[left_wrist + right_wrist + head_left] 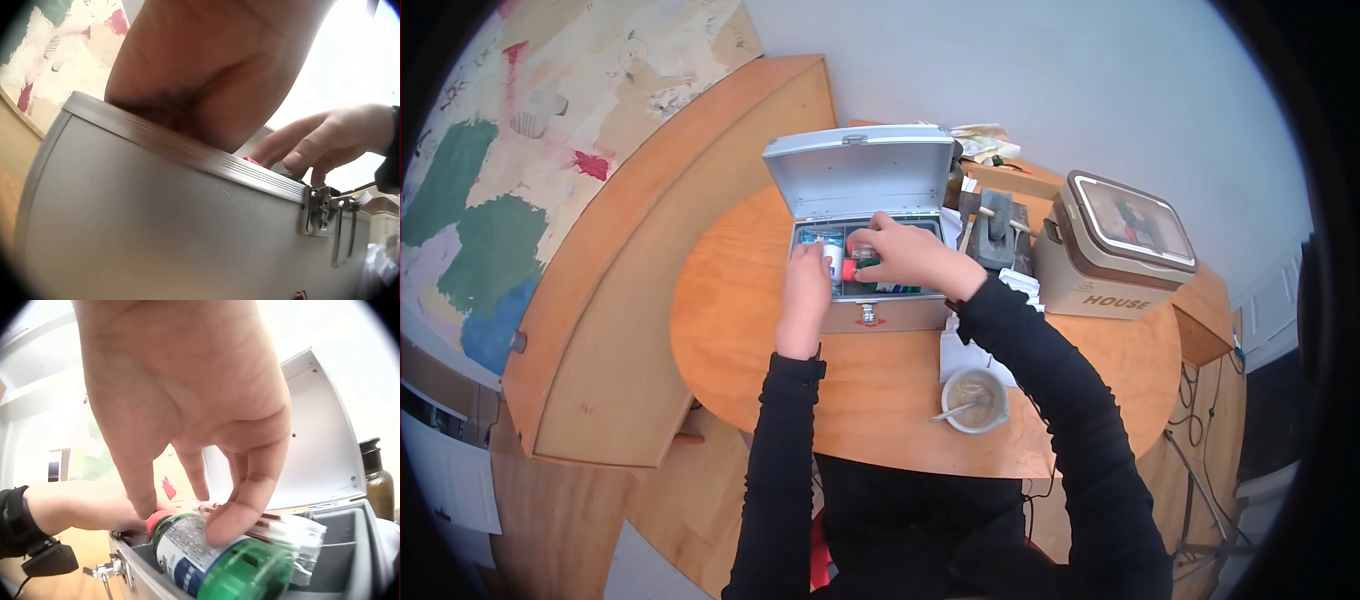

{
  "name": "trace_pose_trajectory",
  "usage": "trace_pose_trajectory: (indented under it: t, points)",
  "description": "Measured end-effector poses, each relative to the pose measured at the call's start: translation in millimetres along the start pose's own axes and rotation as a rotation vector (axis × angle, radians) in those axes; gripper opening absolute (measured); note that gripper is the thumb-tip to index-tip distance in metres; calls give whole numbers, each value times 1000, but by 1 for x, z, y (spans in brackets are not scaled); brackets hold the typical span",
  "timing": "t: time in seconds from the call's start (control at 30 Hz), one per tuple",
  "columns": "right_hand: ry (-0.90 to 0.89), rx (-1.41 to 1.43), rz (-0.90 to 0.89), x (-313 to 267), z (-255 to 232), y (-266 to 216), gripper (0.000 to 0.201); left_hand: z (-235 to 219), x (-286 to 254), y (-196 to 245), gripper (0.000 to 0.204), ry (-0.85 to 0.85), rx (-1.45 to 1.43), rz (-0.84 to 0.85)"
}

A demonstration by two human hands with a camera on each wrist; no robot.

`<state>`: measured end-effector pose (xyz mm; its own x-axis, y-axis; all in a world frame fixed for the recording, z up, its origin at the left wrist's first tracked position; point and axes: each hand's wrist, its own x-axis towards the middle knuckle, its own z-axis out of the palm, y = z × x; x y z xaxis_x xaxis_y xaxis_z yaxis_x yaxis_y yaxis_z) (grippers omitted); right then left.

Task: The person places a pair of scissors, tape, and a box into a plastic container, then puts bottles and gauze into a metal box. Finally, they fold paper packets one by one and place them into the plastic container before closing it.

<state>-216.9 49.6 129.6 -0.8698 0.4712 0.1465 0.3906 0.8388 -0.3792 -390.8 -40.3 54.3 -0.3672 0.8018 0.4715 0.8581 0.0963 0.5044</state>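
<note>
A silver metal case (900, 316) stands with its lid raised. My left hand (805, 290) reaches over its front wall at the left end, beside a white-and-blue container (834, 262); in the left wrist view the fingertips are hidden behind the wall, so I cannot tell what they hold. Over the middle of the case my right hand (910, 255) holds a green bottle (247, 572) with a red cap (160, 519) and a printed label. Its fingers curl over the bottle, one fingertip on the label and the thumb by the cap. A clear plastic packet (306, 540) lies behind the bottle.
A beige-and-brown box marked HOUSE (1115, 270) stands right of the case. Between them lie a grey block-like object (996, 235) and white papers (965, 355). A white bowl with a spoon (978, 402) sits near the table's front edge. A dark bottle (378, 481) stands behind the case.
</note>
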Motion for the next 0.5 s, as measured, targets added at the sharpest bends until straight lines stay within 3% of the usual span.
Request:
trace_pose_trajectory:
  t: [0.27, 0.4, 0.47, 0.5]
  points:
    - [13, 33, -37, -31, 0, 24, 35, -4, -5, 2, 30, -5, -39, 28]
    - [47, 36, -95, -33, 7, 35, 30, -15, -11, 20, 34, 109, -110, 145]
    - [26, -116, -23, -35, 9, 26, 28, -24, -10, 32, 31, 156, -140, 156]
    - [18, -193, 12, -36, 10, 22, 27, -31, -9, 37, 28, 58, -146, 124]
